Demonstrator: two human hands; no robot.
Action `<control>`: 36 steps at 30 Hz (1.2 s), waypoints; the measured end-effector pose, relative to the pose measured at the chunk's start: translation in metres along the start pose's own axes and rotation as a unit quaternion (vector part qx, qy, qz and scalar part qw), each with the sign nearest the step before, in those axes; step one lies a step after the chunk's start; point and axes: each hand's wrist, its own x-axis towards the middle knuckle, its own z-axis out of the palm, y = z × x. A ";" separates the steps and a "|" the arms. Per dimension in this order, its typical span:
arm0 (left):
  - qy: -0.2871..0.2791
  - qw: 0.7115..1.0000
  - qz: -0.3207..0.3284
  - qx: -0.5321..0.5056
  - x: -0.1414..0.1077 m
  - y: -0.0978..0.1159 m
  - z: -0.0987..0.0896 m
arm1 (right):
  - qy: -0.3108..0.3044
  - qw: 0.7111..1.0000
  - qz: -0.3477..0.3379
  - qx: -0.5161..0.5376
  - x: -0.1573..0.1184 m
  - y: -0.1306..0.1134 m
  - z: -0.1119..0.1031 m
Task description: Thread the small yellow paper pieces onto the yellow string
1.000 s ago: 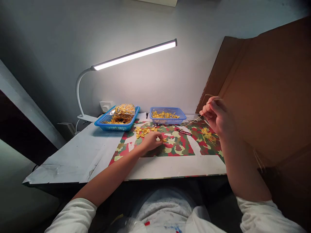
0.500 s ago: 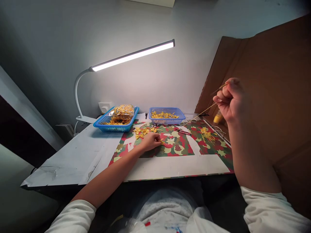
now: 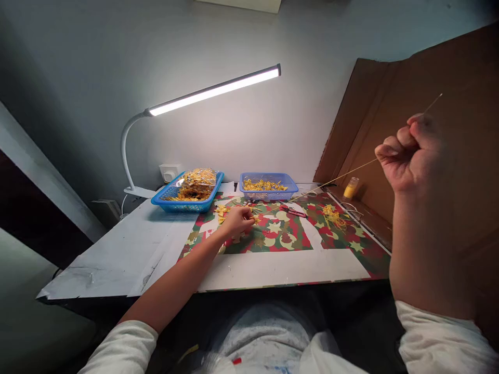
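High on the right, my right hand (image 3: 411, 153) is closed in a fist around a thin yellow thread (image 3: 339, 177). A thin, straight, needle-like end (image 3: 433, 104) sticks up above its fingers. The thread runs taut from this fist down to the left, toward my left hand (image 3: 237, 222). That hand pinches a small yellow piece (image 3: 256, 218) low over the patterned mat (image 3: 288, 236); the fingers hide most of it. Yellow ribbon bows (image 3: 221, 213) lie just beyond the left hand, partly covered by it.
Behind stand a blue basket (image 3: 183, 206) with a bag of yellow pieces and a purple-blue basket (image 3: 268, 195) of more. Red-handled thread snips (image 3: 294, 212), tangled yellow thread (image 3: 333, 217) and a small yellow-filled bottle (image 3: 351, 188) sit rightward. A lamp (image 3: 214, 91) hangs above; cardboard (image 3: 390, 109) flanks the right.
My right hand has moved up and to the right, drawing out a longer stretch of thread. My left hand has shifted slightly left and away from me, still pinching.
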 end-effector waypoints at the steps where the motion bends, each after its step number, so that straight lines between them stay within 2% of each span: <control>1: 0.005 1.000 -0.004 0.000 0.001 0.000 -0.001 | -0.002 1.000 -0.002 -0.002 -0.003 -0.001 0.002; 5: 0.022 0.998 -0.046 -0.043 0.003 -0.002 -0.001 | -0.023 1.000 -0.012 -0.006 -0.020 -0.012 0.015; 8: 0.041 0.978 -0.129 -0.158 0.005 -0.003 -0.002 | -0.048 0.999 0.008 0.014 -0.043 -0.027 0.025; 11: 0.065 0.920 -0.215 -0.321 0.008 -0.001 -0.003 | -0.034 0.996 0.065 0.059 -0.074 -0.037 0.023; 13: 0.080 0.872 -0.258 -0.408 0.010 0.002 -0.005 | -0.003 0.992 0.089 0.086 -0.094 -0.032 0.014; 15: 0.090 0.836 -0.286 -0.460 0.011 0.005 -0.005 | 0.006 0.978 0.180 0.105 -0.113 -0.016 0.005; 17: 0.088 0.814 -0.299 -0.489 0.011 0.007 -0.004 | -0.021 0.954 0.281 0.106 -0.127 0.012 0.001; 22: 0.068 0.786 -0.312 -0.530 0.010 0.009 0.000 | -0.083 0.887 0.449 0.065 -0.144 0.099 0.014; 24: 0.062 0.778 -0.312 -0.541 0.009 0.010 -0.001 | -0.087 0.857 0.505 0.046 -0.142 0.125 0.019; 25: 0.062 0.776 -0.312 -0.545 0.009 0.010 -0.002 | -0.081 0.853 0.513 0.054 -0.140 0.134 0.019; 29: 0.074 0.764 -0.305 -0.564 0.007 0.014 -0.009 | -0.051 0.851 0.516 0.083 -0.127 0.143 0.001; 36: 0.052 0.749 -0.245 -0.613 0.001 0.025 -0.020 | -0.052 0.838 0.543 0.011 -0.122 0.133 -0.058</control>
